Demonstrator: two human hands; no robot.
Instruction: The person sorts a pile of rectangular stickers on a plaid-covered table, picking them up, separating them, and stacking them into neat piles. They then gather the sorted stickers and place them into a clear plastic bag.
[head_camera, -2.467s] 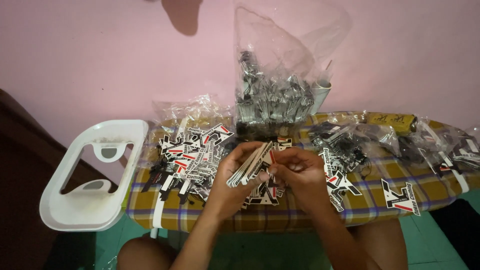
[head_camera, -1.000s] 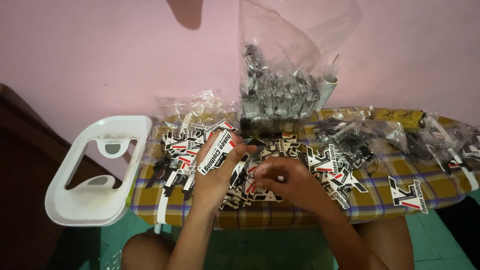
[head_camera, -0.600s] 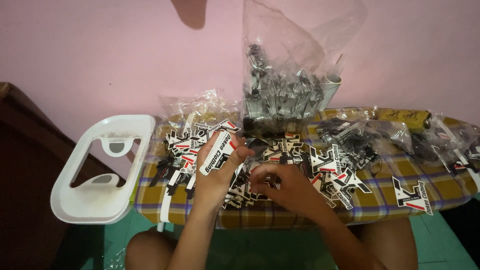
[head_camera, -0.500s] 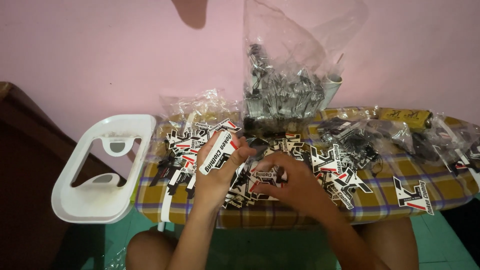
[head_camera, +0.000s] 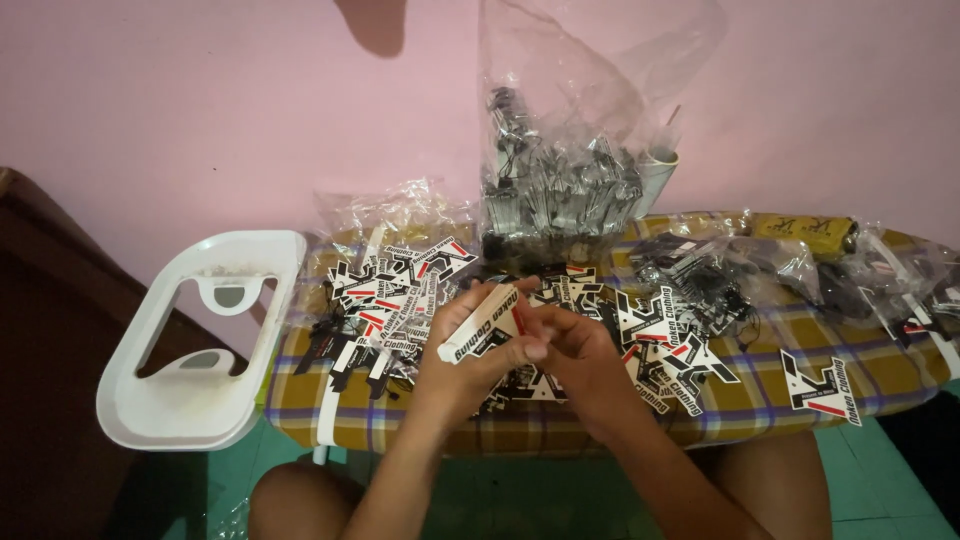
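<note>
Nearest to me, my left hand (head_camera: 462, 352) is closed around a small stack of black, white and red paper tags (head_camera: 482, 324), thumb on top, the stack tilted up toward one o'clock. My right hand (head_camera: 578, 352) sits just beside it at three o'clock, fingers curled in and touching the stack's near end; I cannot tell whether it grips a tag of its own.

Both hands hover over the yellow and purple plaid padded surface (head_camera: 880, 372), which runs from nine to three o'clock. Under and around them lies a loose scatter of the same angular paper tags (head_camera: 385, 300), thickest at eleven o'clock from my left hand, with a single tag (head_camera: 822, 388) lying apart at three o'clock.

Farther out at nine o'clock, a white plastic rest with open cut-outs (head_camera: 200, 350) juts off the surface's end. At two o'clock lie crumpled clear bags of dark tags with strings (head_camera: 700, 270). At twelve o'clock, against the pink wall (head_camera: 200, 100), stands a tall clear plastic bag full of dark strung pieces (head_camera: 565, 180), with a smaller crinkled clear bag (head_camera: 395, 210) just left of it.
</note>
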